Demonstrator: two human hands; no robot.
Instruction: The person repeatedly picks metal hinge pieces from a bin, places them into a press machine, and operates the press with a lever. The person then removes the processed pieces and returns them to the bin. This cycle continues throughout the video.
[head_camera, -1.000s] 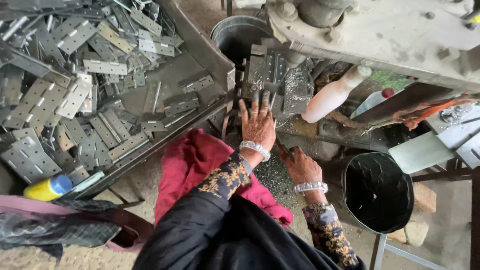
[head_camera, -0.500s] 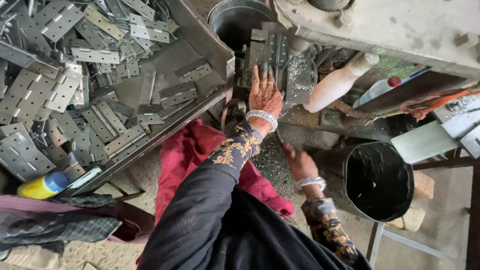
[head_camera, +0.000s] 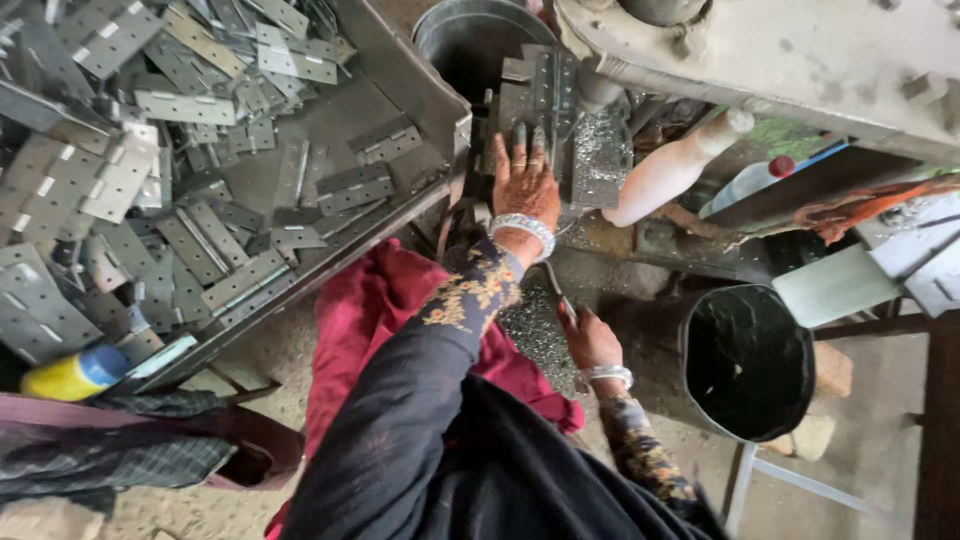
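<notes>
perforated metal plate (head_camera: 545, 95) at top centre, long axis up-down in frame, flat on the machine bed | left hand (head_camera: 522, 180) spread open, palm down, fingertips on plate, grasping nothing | right hand (head_camera: 592, 340) lower centre, curled, grip unclear | tray of metal plates (head_camera: 180, 160) upper left | black bucket (head_camera: 750, 360) right

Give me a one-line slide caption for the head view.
Left hand flat on perforated metal plates at a machine, right hand lower, beside a tray of hinges.
</notes>
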